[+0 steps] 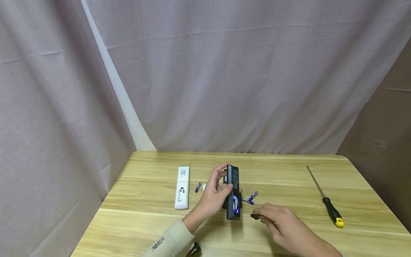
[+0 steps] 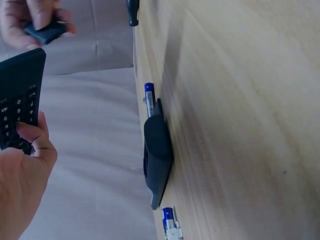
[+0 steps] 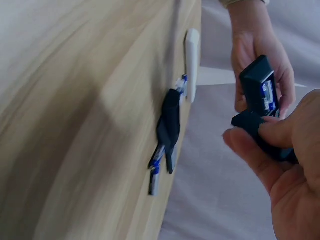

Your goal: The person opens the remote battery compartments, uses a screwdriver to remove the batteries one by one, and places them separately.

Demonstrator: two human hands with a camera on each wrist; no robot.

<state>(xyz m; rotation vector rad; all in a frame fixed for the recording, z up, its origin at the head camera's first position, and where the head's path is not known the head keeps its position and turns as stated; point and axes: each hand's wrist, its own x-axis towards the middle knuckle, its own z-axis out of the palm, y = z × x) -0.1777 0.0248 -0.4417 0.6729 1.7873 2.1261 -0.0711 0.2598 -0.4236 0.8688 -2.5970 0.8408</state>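
Observation:
My left hand (image 1: 210, 198) grips a black remote control (image 1: 229, 205) above the table, its open battery compartment turned toward me. Blue-and-white batteries (image 1: 236, 204) lie inside that compartment. Number keys show on the remote's other face (image 2: 19, 95) in the left wrist view. Just to the right, my right hand (image 1: 285, 225) pinches a small black battery cover (image 1: 255, 216) between thumb and fingers. The cover (image 3: 250, 125) is close to the remote's lower end; whether they touch cannot be told. A dark, flat-edged object (image 2: 159, 155) lies on the table beneath the remote, partly hidden in the head view.
Left on the wooden table (image 1: 138, 221) lies a white remote (image 1: 182, 187) with an exposed battery compartment. One loose battery (image 1: 197, 187) is beside it; other batteries (image 1: 253, 196) lie right of the held remote. A screwdriver (image 1: 330, 210) with black-and-yellow handle lies far right.

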